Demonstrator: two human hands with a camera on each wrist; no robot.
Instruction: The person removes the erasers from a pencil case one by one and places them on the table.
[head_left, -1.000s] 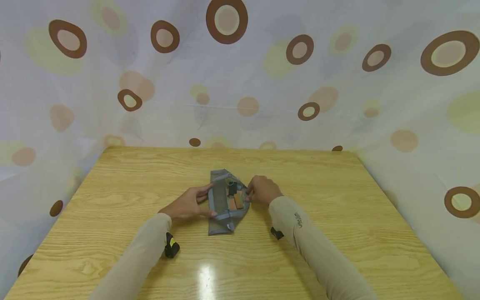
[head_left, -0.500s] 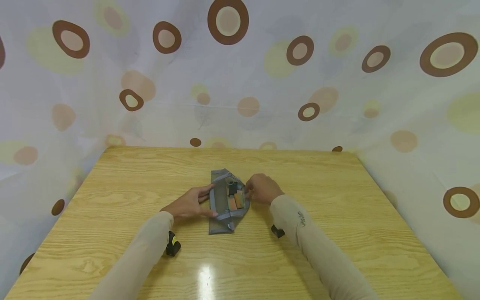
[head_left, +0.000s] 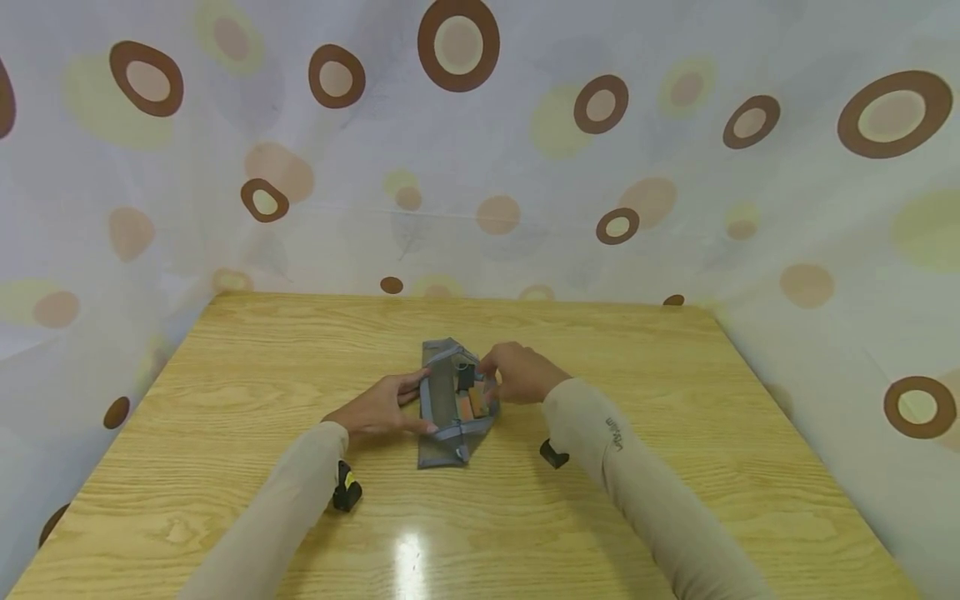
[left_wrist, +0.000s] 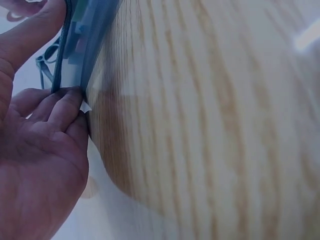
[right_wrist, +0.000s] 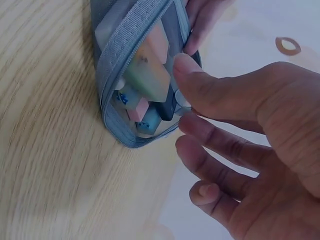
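A grey-blue mesh zip pouch [head_left: 442,400] lies on the table with its zipped mouth spread wide. My left hand [head_left: 377,406] holds its left side, thumb at the near edge and fingers at the far edge. Over the mouth's right side hovers my right hand [head_left: 522,372], thumb and fingertips apart. Inside, the right wrist view shows an orange-green block [right_wrist: 150,75], a pink block [right_wrist: 158,42], small pink-and-blue blocks and a dark piece [right_wrist: 167,106]. A small round ring [right_wrist: 182,99] appears between right thumb and index finger. In the left wrist view, left fingers curl against the pouch [left_wrist: 90,45].
The wood-grain table [head_left: 637,358] extends around the pouch on all sides. Behind and beside it hangs a pale curtain [head_left: 480,250] with brown ring patterns. A black wrist camera [head_left: 346,487] sits under the left sleeve, another [head_left: 553,453] under the right.
My right hand has shifted slightly up and left, from the pouch's right lip to over its mouth, and its fingers have parted. The left hand and pouch stay nearly still.
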